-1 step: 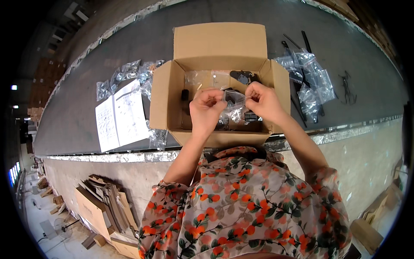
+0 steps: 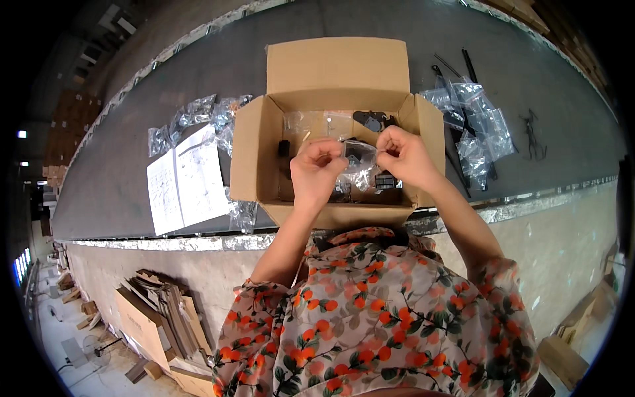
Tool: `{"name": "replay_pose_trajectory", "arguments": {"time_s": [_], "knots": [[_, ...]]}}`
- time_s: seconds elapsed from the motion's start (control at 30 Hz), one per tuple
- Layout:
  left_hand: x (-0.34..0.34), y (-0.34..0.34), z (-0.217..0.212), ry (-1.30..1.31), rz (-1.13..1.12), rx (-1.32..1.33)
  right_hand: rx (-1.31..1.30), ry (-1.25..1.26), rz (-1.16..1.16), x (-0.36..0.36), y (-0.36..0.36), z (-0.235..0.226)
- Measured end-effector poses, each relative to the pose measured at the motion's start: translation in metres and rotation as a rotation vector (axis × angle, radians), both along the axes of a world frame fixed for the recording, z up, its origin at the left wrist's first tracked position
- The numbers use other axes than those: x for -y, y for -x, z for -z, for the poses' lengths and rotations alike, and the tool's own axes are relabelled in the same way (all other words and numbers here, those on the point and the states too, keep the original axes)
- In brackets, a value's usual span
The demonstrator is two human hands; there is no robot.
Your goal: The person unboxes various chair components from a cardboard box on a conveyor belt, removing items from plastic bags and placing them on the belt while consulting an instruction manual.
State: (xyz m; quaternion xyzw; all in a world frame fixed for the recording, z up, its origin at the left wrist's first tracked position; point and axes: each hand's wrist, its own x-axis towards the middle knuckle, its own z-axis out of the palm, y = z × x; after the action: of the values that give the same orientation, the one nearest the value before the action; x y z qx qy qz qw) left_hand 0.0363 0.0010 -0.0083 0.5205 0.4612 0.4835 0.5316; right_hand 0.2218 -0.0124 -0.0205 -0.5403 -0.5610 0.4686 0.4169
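Observation:
A small clear plastic bag (image 2: 359,153) is stretched between my two hands, over the open cardboard box (image 2: 338,63). My left hand (image 2: 315,171) pinches one side of it, with the fingers curled in. On the other side, my right hand (image 2: 405,157) grips the bag's edge between thumb and fingers. Whatever small parts the bag holds are too small to make out. Below and around my hands in the box lie a black flat part (image 2: 374,121), a black block-shaped part (image 2: 385,180) and more clear bags (image 2: 302,122).
Left of the box, printed sheets (image 2: 187,182) lie beside several bags of small hardware (image 2: 196,110). To the right are clear bags (image 2: 481,116), long black rods (image 2: 469,65) and dark thin strands (image 2: 532,135) on the dark belt surface (image 2: 370,20). Flattened cardboard (image 2: 155,317) leans below on the left.
My hands stay nearly in place, both still holding the clear bag. The view has shifted very slightly.

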Motion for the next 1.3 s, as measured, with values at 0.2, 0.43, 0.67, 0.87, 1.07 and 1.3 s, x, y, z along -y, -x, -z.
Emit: {"name": "replay_pose_trajectory", "arguments": {"time_s": [0.2,0.43,0.67,0.87,1.07,1.3], "knots": [[-0.010,0.010,0.003,0.383,-0.127,0.674,-0.300,0.037,-0.130,-0.015,0.010,-0.039],[0.007,-0.006,0.000,0.729,0.201,0.956,-0.602,0.052,-0.189,-0.021,0.022,-0.067],[-0.003,0.015,0.007,0.558,0.231,1.203,-0.149,0.172,-0.052,-0.006,0.001,-0.030],[-0.003,0.018,0.006,0.575,0.187,1.224,1.060,-0.069,-0.550,0.018,0.010,-0.001],[0.002,0.021,-0.012,0.565,0.230,1.173,1.027,0.067,-0.567,0.013,0.009,0.008],[-0.002,0.025,0.009,0.610,0.173,0.949,-0.162,0.048,-0.003,0.004,-0.020,-0.053]]}}
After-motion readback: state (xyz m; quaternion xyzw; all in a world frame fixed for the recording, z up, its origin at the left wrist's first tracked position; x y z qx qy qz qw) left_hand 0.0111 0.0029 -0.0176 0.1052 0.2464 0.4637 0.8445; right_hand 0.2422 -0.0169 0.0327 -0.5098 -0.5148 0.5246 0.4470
